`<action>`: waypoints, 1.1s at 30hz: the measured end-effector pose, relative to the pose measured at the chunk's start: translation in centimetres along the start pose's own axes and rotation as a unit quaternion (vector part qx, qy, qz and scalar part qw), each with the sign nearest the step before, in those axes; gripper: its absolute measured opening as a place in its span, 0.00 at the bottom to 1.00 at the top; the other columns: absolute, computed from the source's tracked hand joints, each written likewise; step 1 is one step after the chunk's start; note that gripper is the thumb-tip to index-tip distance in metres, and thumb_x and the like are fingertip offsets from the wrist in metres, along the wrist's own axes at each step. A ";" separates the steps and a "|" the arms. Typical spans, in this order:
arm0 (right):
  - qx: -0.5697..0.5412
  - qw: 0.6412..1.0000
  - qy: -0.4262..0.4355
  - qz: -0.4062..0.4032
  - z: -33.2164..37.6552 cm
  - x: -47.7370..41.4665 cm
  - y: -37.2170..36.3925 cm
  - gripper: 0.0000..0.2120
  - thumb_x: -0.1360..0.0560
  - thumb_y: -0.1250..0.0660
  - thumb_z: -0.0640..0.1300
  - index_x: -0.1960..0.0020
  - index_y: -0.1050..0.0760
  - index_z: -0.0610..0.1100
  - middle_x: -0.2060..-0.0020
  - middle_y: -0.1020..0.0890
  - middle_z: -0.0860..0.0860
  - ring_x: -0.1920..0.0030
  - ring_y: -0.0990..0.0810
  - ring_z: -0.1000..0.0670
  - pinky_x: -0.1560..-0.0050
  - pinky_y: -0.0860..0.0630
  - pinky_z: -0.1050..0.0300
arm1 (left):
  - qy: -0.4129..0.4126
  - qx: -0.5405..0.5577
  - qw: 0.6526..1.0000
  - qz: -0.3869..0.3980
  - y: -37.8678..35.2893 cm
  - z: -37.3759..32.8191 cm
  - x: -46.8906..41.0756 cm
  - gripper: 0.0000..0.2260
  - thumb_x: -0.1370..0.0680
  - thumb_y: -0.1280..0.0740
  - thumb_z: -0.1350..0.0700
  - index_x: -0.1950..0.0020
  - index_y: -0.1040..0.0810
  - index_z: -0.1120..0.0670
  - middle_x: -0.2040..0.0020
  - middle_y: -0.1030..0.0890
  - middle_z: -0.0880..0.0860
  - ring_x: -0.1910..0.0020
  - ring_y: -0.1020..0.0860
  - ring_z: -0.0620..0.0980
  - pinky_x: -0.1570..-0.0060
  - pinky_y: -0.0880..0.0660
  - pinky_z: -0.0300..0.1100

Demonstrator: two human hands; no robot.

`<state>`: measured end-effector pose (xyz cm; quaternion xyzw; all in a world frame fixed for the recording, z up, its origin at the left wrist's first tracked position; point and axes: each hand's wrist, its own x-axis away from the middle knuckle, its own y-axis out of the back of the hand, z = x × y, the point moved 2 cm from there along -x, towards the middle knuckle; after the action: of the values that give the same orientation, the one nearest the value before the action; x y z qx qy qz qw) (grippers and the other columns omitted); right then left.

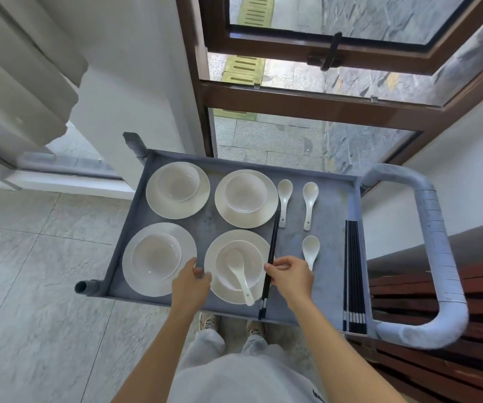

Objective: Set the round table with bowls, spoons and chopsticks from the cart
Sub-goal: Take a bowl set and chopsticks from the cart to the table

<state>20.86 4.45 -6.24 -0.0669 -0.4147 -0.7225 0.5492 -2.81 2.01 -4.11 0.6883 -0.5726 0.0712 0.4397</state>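
A grey cart tray (330,257) holds several white plates, each with a white bowl on it. The near right bowl (234,258) has a white spoon (241,279) lying in it, on its plate (259,241). My left hand (190,283) grips that plate's left rim. My right hand (291,276) pinches a pair of black chopsticks (272,251) that lies along the plate's right edge. Three more spoons (310,203) lie right of the plates. A bundle of black chopsticks (353,274) rests along the tray's right side.
The cart's padded handle (435,242) curves round at the right. A dark wooden slatted bench (443,330) stands beyond it. A brown-framed glass door (307,94) is behind the cart, a white wall to its left. My feet show under the tray.
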 end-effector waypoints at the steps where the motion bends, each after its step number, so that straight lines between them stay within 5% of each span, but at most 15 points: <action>1: 0.011 1.000 0.002 -0.006 0.1 0.0 -0.1 0.13 0.31 0.19 0.51 0.52 0.15 0.46 0.62 0.13 0.51 0.59 0.13 0.49 0.47 0.16 0.48 | -0.004 -0.005 1.000 0.008 -0.2 -0.1 -0.1 0.27 0.19 0.32 0.55 0.21 0.35 0.54 0.37 0.18 0.54 0.39 0.23 0.53 0.36 0.27 0.52; 6: 0.045 0.998 0.005 -0.034 0.3 0.1 -0.4 0.18 0.33 0.18 0.52 0.49 0.19 0.45 0.58 0.17 0.51 0.53 0.16 0.47 0.51 0.18 0.51 | -0.045 -0.030 0.998 0.008 -0.4 -0.2 -0.5 0.18 0.21 0.32 0.56 0.31 0.26 0.52 0.42 0.17 0.52 0.48 0.22 0.49 0.44 0.28 0.46; 12: 0.030 0.999 -0.010 -0.018 0.0 -0.6 -0.5 0.24 0.32 0.18 0.54 0.41 0.16 0.45 0.50 0.13 0.50 0.49 0.16 0.49 0.43 0.20 0.53 | -0.064 -0.069 0.995 0.033 -0.4 -0.3 -1.5 0.12 0.20 0.35 0.59 0.38 0.20 0.55 0.46 0.17 0.52 0.48 0.21 0.53 0.49 0.32 0.41; 16: -0.049 0.998 -0.046 0.014 -0.8 -0.9 0.1 0.24 0.35 0.16 0.54 0.45 0.15 0.44 0.54 0.12 0.52 0.60 0.13 0.53 0.57 0.19 0.61 | -0.066 -0.058 0.995 0.037 -0.2 -0.4 -1.8 0.13 0.20 0.36 0.60 0.36 0.20 0.54 0.45 0.16 0.52 0.48 0.21 0.52 0.47 0.30 0.42; 19: -0.076 0.995 -0.047 0.045 -1.4 -1.3 0.6 0.23 0.38 0.15 0.54 0.48 0.14 0.43 0.56 0.11 0.51 0.61 0.12 0.53 0.54 0.17 0.58 | -0.062 -0.043 0.997 0.036 -0.2 -0.2 -1.8 0.13 0.20 0.34 0.60 0.35 0.20 0.54 0.43 0.16 0.52 0.48 0.22 0.50 0.44 0.29 0.43; 21: -0.104 0.992 -0.041 0.065 -1.4 -1.5 1.1 0.24 0.40 0.14 0.54 0.49 0.13 0.42 0.58 0.11 0.50 0.57 0.11 0.50 0.50 0.15 0.53 | -0.058 -0.016 0.998 0.028 -0.3 -0.2 -1.7 0.13 0.21 0.32 0.60 0.37 0.20 0.53 0.44 0.16 0.51 0.48 0.21 0.50 0.43 0.27 0.43; 26: -0.160 0.979 -0.014 0.126 -0.8 -1.5 2.8 0.29 0.45 0.15 0.57 0.48 0.13 0.44 0.56 0.10 0.50 0.52 0.12 0.51 0.56 0.17 0.63 | -0.021 0.095 0.995 0.011 -0.2 -0.6 -0.1 0.14 0.24 0.29 0.62 0.43 0.17 0.46 0.49 0.15 0.48 0.45 0.18 0.53 0.48 0.16 0.58; 30: -0.190 0.972 0.010 0.137 0.1 -1.3 4.3 0.41 0.48 0.15 0.56 0.39 0.18 0.44 0.51 0.13 0.49 0.47 0.14 0.50 0.55 0.16 0.62 | -0.026 0.172 0.985 -0.003 -0.4 -1.2 2.1 0.16 0.23 0.29 0.64 0.41 0.18 0.46 0.49 0.14 0.53 0.47 0.16 0.57 0.58 0.14 0.56; 33: -0.173 0.971 0.048 0.160 1.9 -1.0 5.6 0.43 0.50 0.15 0.58 0.38 0.18 0.42 0.57 0.14 0.53 0.50 0.14 0.52 0.52 0.15 0.57 | -0.025 0.222 0.975 -0.022 -0.1 -1.7 4.2 0.16 0.22 0.28 0.65 0.37 0.17 0.49 0.50 0.13 0.51 0.50 0.14 0.55 0.60 0.14 0.51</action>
<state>25.37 6.13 -2.62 -0.1920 -0.2406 -0.6883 0.6569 -0.61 0.14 -0.64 0.7826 -0.5382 0.1692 0.2630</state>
